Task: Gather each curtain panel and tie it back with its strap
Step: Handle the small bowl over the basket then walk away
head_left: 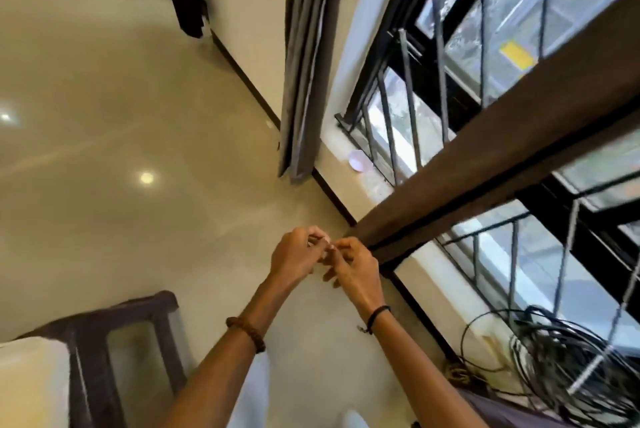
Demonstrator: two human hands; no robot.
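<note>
Window bars (pixel 411 105) fill the right side, a gathered brown curtain panel (pixel 485 164) slants across them, a grey curtain panel (pixel 304 64) hangs at their far edge, and left hand (pixel 294 254) and right hand (pixel 353 266) meet with curled fingertips beside the brown panel's lower end, what they pinch unclear.

A glossy beige floor (pixel 114 136) fills the left of the view and shows round spots of reflected light (pixel 146 178), and it meets a cream wall (pixel 242 12) along a dark skirting board (pixel 244 76). To the right, a black-framed window (pixel 462 96) with slanted metal grille bars (pixel 410 105) lets bright daylight fall on a pale sill (pixel 337 155), where a small white round object (pixel 357 161) lies. A loose coil of black cable (pixel 568 368) sits below the window at the lower right, and a dark wooden chair frame (pixel 114 330) with a white cushion (pixel 31 386) stands at the lower left.
</note>
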